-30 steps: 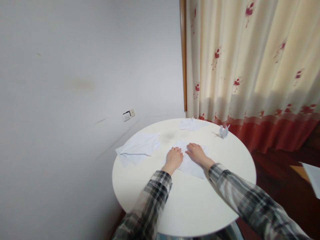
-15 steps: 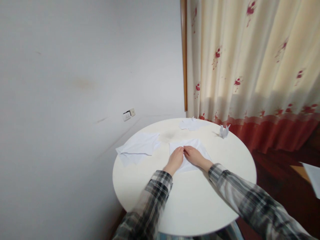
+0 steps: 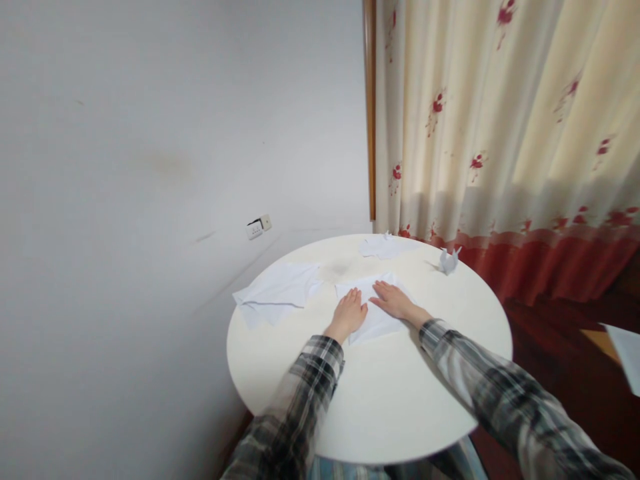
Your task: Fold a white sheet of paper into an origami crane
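A sheet of white paper lies flat near the middle of the round white table. My left hand rests on its left part, fingers stretched out and pointing away from me. On the upper right part of the same sheet lies my right hand, also flat, with the thumb apart from the fingers. A narrow gap separates the two hands. Parts of the sheet are hidden beneath them.
Several loose white sheets overlap at the table's left. More paper lies at the far edge. A folded paper figure stands at the right rim. Behind are a wall socket and a flowered curtain.
Both hands, earlier pinched close together over the sheet, have spread apart and now lie flat on it. The sheet has turned slightly.
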Demonstrator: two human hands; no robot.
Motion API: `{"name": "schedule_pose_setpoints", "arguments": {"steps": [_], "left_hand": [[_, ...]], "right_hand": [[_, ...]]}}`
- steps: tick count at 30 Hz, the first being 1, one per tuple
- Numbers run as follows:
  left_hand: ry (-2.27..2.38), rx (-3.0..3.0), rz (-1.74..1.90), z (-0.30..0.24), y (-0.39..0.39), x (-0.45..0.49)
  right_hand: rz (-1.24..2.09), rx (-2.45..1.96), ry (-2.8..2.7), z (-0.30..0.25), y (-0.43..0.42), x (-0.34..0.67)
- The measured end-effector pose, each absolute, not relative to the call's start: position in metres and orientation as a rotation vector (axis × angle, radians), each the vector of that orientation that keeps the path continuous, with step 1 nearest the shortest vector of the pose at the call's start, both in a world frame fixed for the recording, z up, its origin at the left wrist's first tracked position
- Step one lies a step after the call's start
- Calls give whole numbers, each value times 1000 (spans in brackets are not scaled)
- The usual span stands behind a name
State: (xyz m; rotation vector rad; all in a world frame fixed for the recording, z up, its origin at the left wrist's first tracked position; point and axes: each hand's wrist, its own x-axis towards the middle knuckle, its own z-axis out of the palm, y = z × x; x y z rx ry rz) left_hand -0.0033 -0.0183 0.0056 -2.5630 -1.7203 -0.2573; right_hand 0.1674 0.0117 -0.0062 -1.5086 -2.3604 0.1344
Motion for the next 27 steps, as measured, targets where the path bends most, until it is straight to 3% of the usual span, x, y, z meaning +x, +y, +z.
{"name": "schedule_pose_setpoints", "arguments": {"steps": [6, 15, 22, 27], "left_hand": [[-1692, -2505, -233, 8, -22, -2], [-1651, -2343, -323, 27, -37, 4], [-1675, -2325, -433, 21, -31, 10], [-1579, -2592, -426, -5, -13, 5]], "right_hand": [[54, -1754, -2275, 1, 14, 188], [-298, -1582, -2154, 15, 4, 174], [92, -1199, -2308, 1, 2, 145], [110, -1214, -2394, -11, 9, 146]]}}
